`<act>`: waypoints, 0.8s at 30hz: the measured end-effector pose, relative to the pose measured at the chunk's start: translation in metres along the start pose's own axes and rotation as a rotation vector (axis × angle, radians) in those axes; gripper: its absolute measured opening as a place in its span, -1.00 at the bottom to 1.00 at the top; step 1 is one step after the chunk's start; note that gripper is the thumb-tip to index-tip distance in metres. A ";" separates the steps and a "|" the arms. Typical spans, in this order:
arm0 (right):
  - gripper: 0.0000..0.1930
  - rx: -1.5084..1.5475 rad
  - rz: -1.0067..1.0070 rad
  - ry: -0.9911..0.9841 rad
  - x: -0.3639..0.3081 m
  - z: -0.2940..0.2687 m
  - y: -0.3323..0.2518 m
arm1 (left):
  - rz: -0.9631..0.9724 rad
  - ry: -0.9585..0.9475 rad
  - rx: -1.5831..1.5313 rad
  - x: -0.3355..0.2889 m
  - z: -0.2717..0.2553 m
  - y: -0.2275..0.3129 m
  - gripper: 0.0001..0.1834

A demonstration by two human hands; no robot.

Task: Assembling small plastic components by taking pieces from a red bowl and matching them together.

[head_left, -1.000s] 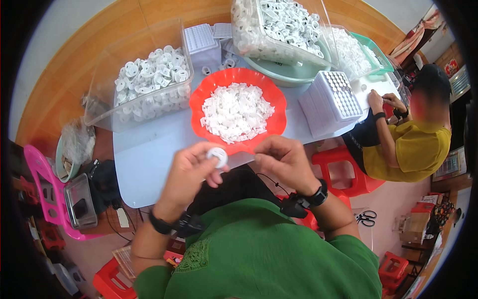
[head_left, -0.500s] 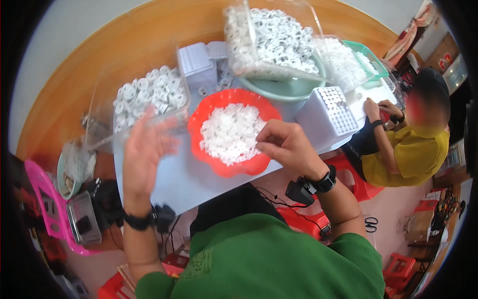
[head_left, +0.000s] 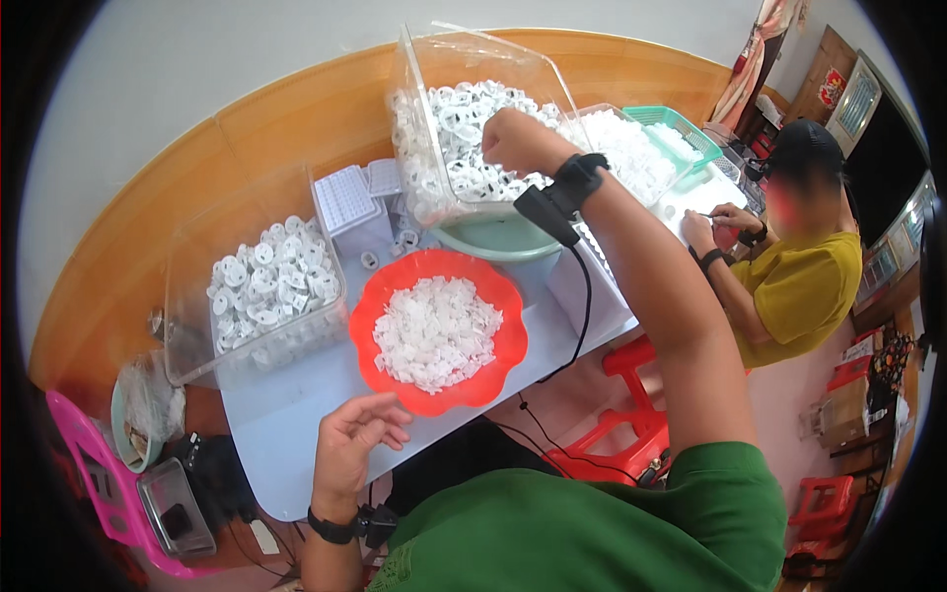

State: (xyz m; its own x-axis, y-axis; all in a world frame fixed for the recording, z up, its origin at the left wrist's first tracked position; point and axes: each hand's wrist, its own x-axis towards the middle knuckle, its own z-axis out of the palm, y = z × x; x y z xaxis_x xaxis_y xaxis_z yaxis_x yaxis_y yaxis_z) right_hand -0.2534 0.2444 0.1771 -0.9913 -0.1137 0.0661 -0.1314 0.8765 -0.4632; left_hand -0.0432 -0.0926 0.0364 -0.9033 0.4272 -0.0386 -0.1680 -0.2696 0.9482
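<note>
My right hand is over the tilted clear plastic bin, above its heap of small white round parts. Its fingers curl downward and look closed; whatever they hold is hidden behind the hand. My left hand is by the table's near edge, fingers loosely apart and nothing visible in them. Just beyond it sits a red scalloped bowl filled with small white plastic pieces. To the left, a second clear bin contains larger white round parts.
A pale green basin stands under the tilted bin. White boxes stand behind the bowl, and another white box is beneath my right forearm. At right, a person in a yellow shirt works beside a green basket.
My right hand has gone from the red bowl's right rim up to the tilted bin. My left hand has dropped toward the table's near edge. The view has shifted.
</note>
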 end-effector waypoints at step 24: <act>-0.79 0.336 -0.093 -0.017 0.022 0.003 0.013 | -0.101 0.084 -0.010 -0.006 0.006 -0.010 -0.74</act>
State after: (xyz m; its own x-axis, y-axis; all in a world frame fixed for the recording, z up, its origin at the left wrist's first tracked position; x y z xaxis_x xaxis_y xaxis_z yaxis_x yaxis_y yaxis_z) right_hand -0.2773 0.2518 0.1700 -0.9745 -0.1962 0.1086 -0.2131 0.6594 -0.7210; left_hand -0.0339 -0.0873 0.0292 -0.9114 0.3790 -0.1603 -0.2632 -0.2374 0.9351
